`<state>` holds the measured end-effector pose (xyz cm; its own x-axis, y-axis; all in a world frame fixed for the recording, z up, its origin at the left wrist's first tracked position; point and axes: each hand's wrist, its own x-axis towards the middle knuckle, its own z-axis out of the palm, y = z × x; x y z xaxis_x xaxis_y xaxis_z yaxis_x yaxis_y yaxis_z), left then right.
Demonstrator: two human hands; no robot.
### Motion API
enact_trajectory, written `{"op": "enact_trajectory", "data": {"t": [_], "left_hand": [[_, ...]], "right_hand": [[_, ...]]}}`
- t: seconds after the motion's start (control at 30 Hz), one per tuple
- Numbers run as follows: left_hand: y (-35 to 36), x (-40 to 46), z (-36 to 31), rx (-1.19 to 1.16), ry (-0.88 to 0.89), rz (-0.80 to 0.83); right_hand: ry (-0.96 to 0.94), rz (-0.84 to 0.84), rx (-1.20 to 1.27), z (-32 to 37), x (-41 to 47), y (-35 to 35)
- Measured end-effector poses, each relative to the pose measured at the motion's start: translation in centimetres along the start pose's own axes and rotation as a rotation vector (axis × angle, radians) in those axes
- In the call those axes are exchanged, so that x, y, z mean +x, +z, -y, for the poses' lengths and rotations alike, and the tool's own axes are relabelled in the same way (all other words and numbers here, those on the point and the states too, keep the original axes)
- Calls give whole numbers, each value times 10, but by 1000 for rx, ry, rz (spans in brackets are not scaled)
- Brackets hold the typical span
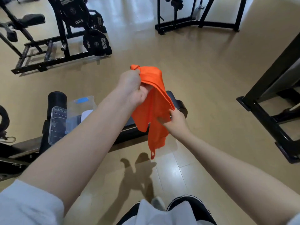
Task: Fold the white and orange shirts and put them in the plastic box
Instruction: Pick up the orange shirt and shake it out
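Note:
An orange shirt (154,114) hangs bunched in the air above a black padded bench (177,103). My left hand (132,86) grips its top edge, raised high. Lower and to the right, my right hand (176,121) pinches a side fold of the same shirt. A clear plastic box (58,122) with a blue-handled lid stands on the bench at the left, partly hidden behind my left forearm. Something white (86,115) shows inside the box; I cannot tell whether it is the white shirt.
Black weight machines with 15 kg plates (95,43) stand at the back left, another frame (194,21) at the back right. A black rack base (267,114) runs along the right. Tan floor lies between them.

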<state>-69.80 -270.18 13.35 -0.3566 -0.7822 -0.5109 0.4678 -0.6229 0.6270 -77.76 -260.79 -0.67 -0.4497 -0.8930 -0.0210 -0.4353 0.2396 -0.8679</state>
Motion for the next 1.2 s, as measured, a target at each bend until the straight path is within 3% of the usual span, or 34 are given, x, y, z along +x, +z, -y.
{"op": "enact_trajectory", "data": {"t": [0.07, 0.23, 0.3, 0.5, 0.63, 0.73, 0.77, 0.83, 0.93, 1.03, 1.1, 1.2], "left_hand": [[-3, -3, -11, -97, -30, 46], [-24, 7, -42, -316, 41, 124], [-44, 23, -35, -55, 74, 103], [-101, 18, 59, 923, -107, 76], [-117, 4, 100, 1078, -34, 220], [-122, 8, 107, 1464, 149, 168], [-121, 9, 107, 1476, 165, 148], [-114, 8, 100, 1235, 111, 136], [-93, 6, 83, 797, -12, 148], [-79, 17, 69, 564, -40, 132], [-72, 23, 65, 484, -53, 101], [-63, 29, 65, 569, -52, 82]], "right_hand": [[55, -14, -64, -6, 5, 5], [92, 32, 97, -8, 14, 1], [130, 2, 164, -4, 20, -3], [357, -46, 541, 17, 44, -9], [442, -15, 700, 31, 55, -10], [521, -17, 816, 40, 64, -13], [524, -33, 876, 43, 65, -16], [477, -24, 974, 44, 63, -20], [347, 147, 690, 36, 45, -20], [243, 159, 473, 25, 23, -18], [201, 163, 416, 20, 11, -20], [123, 105, 234, 16, 6, -18]]}}
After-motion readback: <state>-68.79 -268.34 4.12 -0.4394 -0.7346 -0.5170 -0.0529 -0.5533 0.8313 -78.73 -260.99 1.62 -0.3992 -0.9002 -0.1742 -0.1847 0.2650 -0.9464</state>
